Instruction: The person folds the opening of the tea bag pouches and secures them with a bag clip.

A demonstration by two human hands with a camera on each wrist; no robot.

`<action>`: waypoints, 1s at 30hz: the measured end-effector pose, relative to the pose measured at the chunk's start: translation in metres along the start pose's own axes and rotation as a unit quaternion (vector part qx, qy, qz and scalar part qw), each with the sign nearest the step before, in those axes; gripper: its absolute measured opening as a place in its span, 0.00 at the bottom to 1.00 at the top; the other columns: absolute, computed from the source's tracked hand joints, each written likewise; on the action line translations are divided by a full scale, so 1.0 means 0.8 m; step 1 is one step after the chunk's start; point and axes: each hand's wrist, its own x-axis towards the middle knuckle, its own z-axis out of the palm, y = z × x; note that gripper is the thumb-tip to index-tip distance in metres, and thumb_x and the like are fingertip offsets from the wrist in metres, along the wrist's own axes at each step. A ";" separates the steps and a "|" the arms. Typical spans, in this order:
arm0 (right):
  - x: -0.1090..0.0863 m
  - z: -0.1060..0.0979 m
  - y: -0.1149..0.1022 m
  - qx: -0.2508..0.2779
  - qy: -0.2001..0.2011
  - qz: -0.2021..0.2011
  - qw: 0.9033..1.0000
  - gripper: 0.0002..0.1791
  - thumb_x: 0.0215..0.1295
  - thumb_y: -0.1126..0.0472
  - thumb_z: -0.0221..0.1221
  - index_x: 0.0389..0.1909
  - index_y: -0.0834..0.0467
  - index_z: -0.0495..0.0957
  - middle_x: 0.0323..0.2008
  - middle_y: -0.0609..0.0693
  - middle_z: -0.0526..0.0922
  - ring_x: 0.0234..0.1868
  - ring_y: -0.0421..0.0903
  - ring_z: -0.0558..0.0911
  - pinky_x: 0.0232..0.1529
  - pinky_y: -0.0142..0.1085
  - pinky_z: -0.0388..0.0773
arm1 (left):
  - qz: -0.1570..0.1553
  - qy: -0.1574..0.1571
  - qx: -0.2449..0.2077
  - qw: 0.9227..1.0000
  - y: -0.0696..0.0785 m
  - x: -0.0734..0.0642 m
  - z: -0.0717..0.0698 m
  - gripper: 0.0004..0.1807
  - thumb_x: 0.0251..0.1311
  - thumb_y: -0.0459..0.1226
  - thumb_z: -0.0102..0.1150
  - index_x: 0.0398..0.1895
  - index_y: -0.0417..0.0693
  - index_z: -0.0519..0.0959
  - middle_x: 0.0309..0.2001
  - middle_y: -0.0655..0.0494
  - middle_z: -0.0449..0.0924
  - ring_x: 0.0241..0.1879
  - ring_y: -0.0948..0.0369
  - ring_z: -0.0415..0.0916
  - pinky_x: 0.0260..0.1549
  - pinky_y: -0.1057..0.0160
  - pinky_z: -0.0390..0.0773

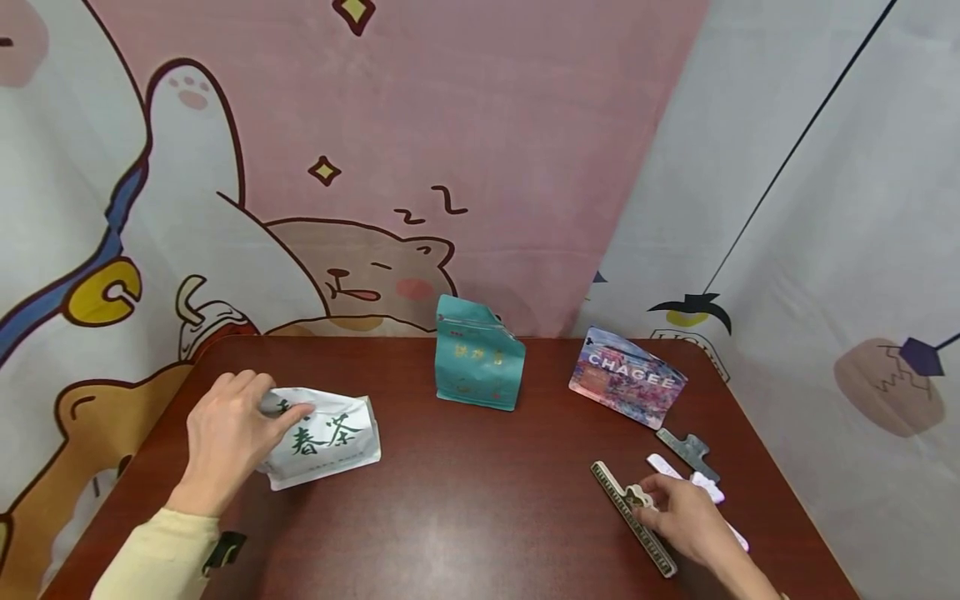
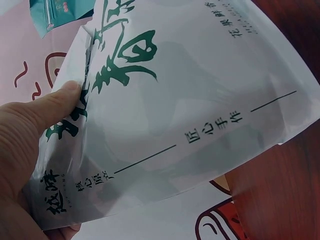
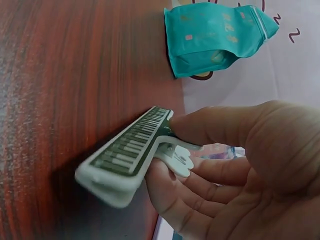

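Observation:
My left hand (image 1: 228,437) grips one end of a white tea bag (image 1: 330,442) with green Chinese characters, its thumb lying across the front. In the left wrist view the bag (image 2: 200,75) fills most of the picture, and the fingers behind it are mostly hidden. At the right side of the table, my right hand (image 1: 686,512) pinches the handle of a long bag clip (image 1: 626,508) between thumb and fingers. Up close in the right wrist view, the clip (image 3: 132,142) shows a piano-key pattern and a pale, paw-shaped lever.
A teal pouch (image 1: 480,358) stands at the back middle of the brown table (image 1: 465,517). To its right leans a colourful CHAGEE bag (image 1: 626,379). A grey clip (image 1: 688,452) and a white clip (image 1: 667,467) lie beside my right hand. A patterned curtain (image 1: 510,125) hangs behind.

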 end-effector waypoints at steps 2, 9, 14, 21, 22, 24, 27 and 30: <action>0.001 -0.001 -0.002 -0.003 -0.002 -0.007 1.000 0.16 0.50 0.61 0.75 0.40 0.62 0.84 0.27 0.46 0.83 0.29 0.41 0.79 0.32 0.38 0.76 | 0.000 0.000 -0.001 1.000 0.000 0.000 0.000 0.29 0.32 0.49 0.86 0.19 0.45 0.72 0.18 0.54 0.65 0.23 0.54 0.64 0.16 0.60 0.62; 0.003 -0.005 -0.012 -0.007 -0.006 -0.021 1.000 0.15 0.51 0.63 0.74 0.40 0.59 0.84 0.26 0.45 0.81 0.29 0.41 0.77 0.31 0.37 0.74 | -0.002 -0.006 0.006 1.000 0.001 -0.001 0.000 0.29 0.30 0.48 0.88 0.20 0.44 0.74 0.19 0.54 0.67 0.24 0.55 0.65 0.17 0.61 0.63; 0.007 -0.004 -0.024 -0.004 0.004 -0.025 1.000 0.15 0.54 0.62 0.75 0.42 0.58 0.85 0.31 0.47 0.86 0.32 0.42 0.81 0.34 0.40 0.77 | -0.005 -0.008 0.008 1.000 0.001 0.000 0.000 0.29 0.30 0.47 0.90 0.21 0.43 0.75 0.19 0.53 0.68 0.25 0.55 0.66 0.17 0.60 0.64; 0.009 0.000 -0.038 -0.002 0.051 -0.058 0.997 0.16 0.55 0.63 0.75 0.45 0.57 0.85 0.32 0.46 0.84 0.31 0.41 0.78 0.34 0.39 0.76 | -0.010 -0.015 0.013 1.000 0.001 -0.001 -0.002 0.29 0.30 0.48 0.89 0.21 0.43 0.75 0.19 0.53 0.68 0.24 0.55 0.66 0.17 0.61 0.64; 0.010 0.001 -0.039 0.002 0.061 -0.065 0.996 0.16 0.55 0.63 0.75 0.45 0.57 0.85 0.31 0.46 0.84 0.31 0.41 0.78 0.33 0.39 0.76 | -0.011 -0.016 0.013 1.000 0.001 -0.001 -0.002 0.29 0.30 0.48 0.89 0.21 0.43 0.75 0.19 0.53 0.68 0.24 0.55 0.66 0.17 0.61 0.64; 0.010 0.004 -0.042 0.009 0.084 -0.083 0.993 0.17 0.53 0.66 0.76 0.45 0.58 0.86 0.31 0.46 0.84 0.31 0.40 0.79 0.33 0.37 0.76 | -0.012 -0.016 0.013 1.000 0.001 -0.001 -0.002 0.29 0.31 0.48 0.89 0.21 0.43 0.75 0.19 0.53 0.68 0.24 0.55 0.66 0.17 0.61 0.64; 0.011 0.008 -0.045 0.017 0.115 -0.107 0.987 0.17 0.51 0.68 0.76 0.44 0.59 0.87 0.33 0.46 0.85 0.31 0.39 0.81 0.33 0.36 0.77 | -0.012 -0.017 0.013 1.000 0.002 -0.001 -0.002 0.28 0.31 0.47 0.89 0.21 0.43 0.75 0.19 0.53 0.68 0.24 0.55 0.66 0.17 0.61 0.64; 0.013 0.011 -0.050 0.020 0.137 -0.125 0.982 0.17 0.49 0.69 0.77 0.42 0.59 0.87 0.33 0.46 0.85 0.32 0.39 0.80 0.33 0.35 0.77 | -0.013 -0.018 0.012 1.000 0.002 -0.001 -0.003 0.28 0.30 0.47 0.89 0.21 0.43 0.76 0.19 0.53 0.69 0.25 0.55 0.66 0.17 0.61 0.64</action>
